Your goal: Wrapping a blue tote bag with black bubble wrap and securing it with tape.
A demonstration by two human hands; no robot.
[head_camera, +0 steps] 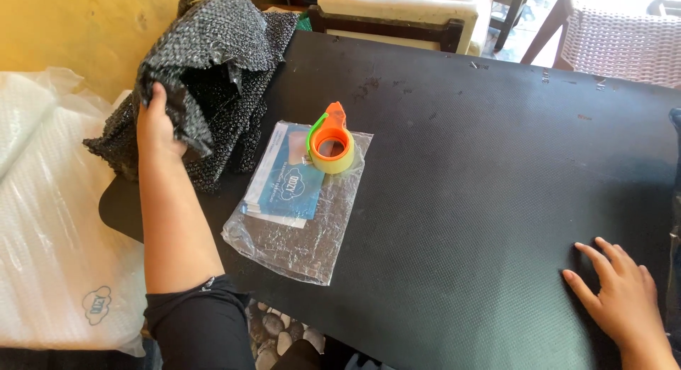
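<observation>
Resting flat near the close right edge of the black table (461,200), the right hand (621,295) lay palm down with its fingers spread, gripping nothing. Farther left, the left arm in a dark sleeve (198,320) stretched away from the person across the table's near left corner, above a patch of pebbled floor (273,327). Beside that arm, off the table's left edge, sat a large bundle of clear bubble wrap (50,221). Toward the middle of the table lay a clear plastic pouch (298,235) with a blue and white printed card (287,182) inside it, and an orange tape dispenser (332,139) carrying a roll of clear tape stood on the pouch's far end. These lay just to the right of the left forearm, not touching it, and well apart from the right hand. Beyond them, the left hand (157,125) was closed around a fold of the black bubble-wrap sheet (213,65), thumb side up, grasping its lower left edge. That sheet was heaped at the far left corner of the table, against a yellow wall (71,29). Farthest off stood a cushioned bench (397,8) and a wicker chair (617,43).
</observation>
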